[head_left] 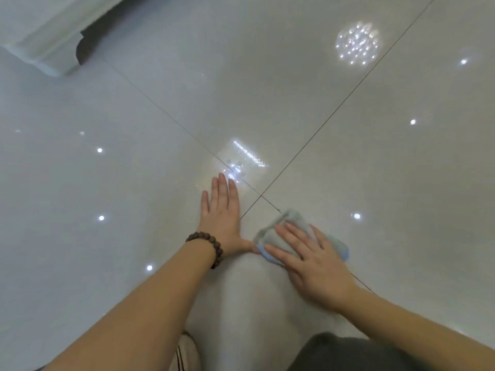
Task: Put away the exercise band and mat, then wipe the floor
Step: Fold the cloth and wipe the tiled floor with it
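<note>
Glossy pale grey floor tiles are filling almost the whole view, shining like a mirror. Two thin dark grout lines are crossing near the middle, splitting the floor into four large tiles. A round cluster of ceiling lights is reflecting toward the far right, a rectangular lit patch is glinting near the crossing, and small bright spots are dotting the tiles on both sides. At the far left corner, a white moulded furniture base is standing on the floor, casting a dark shadow beneath its raised edge.
</note>
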The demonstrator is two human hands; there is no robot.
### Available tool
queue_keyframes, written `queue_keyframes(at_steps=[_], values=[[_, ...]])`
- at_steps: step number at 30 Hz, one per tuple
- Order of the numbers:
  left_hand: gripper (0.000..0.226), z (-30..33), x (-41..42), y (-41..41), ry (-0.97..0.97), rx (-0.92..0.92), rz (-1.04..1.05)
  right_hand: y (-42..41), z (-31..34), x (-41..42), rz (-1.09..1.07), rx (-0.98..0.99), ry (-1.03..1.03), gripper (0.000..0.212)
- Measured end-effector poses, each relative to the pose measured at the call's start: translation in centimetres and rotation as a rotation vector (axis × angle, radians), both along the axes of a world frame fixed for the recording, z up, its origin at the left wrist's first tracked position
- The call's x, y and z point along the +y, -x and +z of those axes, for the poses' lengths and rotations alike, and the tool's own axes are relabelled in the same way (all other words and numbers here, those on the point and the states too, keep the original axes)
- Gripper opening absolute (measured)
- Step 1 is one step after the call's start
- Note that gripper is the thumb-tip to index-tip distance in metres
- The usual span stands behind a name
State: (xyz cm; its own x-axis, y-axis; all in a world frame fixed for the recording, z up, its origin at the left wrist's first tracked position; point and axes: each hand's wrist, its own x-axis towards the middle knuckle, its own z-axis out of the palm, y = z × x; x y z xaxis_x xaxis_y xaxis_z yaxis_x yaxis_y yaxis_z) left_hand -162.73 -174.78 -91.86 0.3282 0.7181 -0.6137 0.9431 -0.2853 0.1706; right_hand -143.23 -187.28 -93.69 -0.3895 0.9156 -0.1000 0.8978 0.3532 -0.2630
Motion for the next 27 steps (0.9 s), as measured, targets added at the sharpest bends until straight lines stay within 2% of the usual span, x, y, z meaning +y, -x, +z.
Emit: queue_keyframes(at_steps=[3, 7, 9, 11, 13, 16, 18, 19, 21, 24, 25, 26, 27], values=[[0.153, 0.7, -1.1, 1.2, 0.003, 0.033, -0.083, -0.6, -0.6, -0.2, 0.034, -0.039, -0.03, 0.054], [0.155, 1.2, -2.3, -0.4, 0.008, -0.046, -0.093, 4.2, -1.0, 4.5, -0.411, 0.015, -0.057, 0.051], [0.156, 1.4, -2.8, -1.8, 0.005, -0.079, -0.146, 5.0, -1.0, 3.4, -0.476, 0.054, -0.078, 0.052], [0.155, 2.1, -3.6, -3.7, 0.017, -0.102, -0.212, 2.3, -1.0, -1.2, -0.509, 0.041, -0.066, 0.052], [0.152, 2.5, -5.0, -6.1, 0.024, -0.128, -0.259, -3.1, -0.8, -8.4, -0.781, -0.031, -0.017, 0.054], [0.144, 3.1, -7.9, -10.5, 0.01, -0.146, -0.387, -11.9, 0.4, -18.8, -1.45, -0.106, 0.04, 0.056], [0.138, 3.1, -10.2, -13.1, -0.018, -0.153, -0.504, -13.7, 0.6, -20.6, -1.801, -0.071, 0.046, 0.058], [0.136, 3.1, -11.4, -14.2, -0.018, -0.153, -0.556, -12.8, 0.3, -19.8, -1.855, -0.084, 0.007, 0.057], [0.132, 3.0, -13.4, -16.1, -0.013, -0.149, -0.66, -8.9, -0.2, -17.2, -1.699, -0.119, -0.075, 0.055], [0.129, 2.7, -16.2, -18.1, -0.013, -0.132, -0.821, -5.2, -0.5, -17.4, -1.119, -0.081, -0.023, 0.052], [0.129, 2.7, -17.1, -18.7, -0.01, -0.128, -0.874, -6.9, -0.4, -19.5, -1.02, -0.059, -0.039, 0.05], [0.129, 2.6, -18.0, -19.3, -0.002, -0.125, -0.921, -9.0, -0.6, -22.4, -1.025, -0.073, -0.065, 0.047], [0.129, 2.7, -18.8, -20.0, 0.007, -0.123, -0.961, -11.2, -0.8, -25.8, -1.138, -0.13, -0.08, 0.046]])
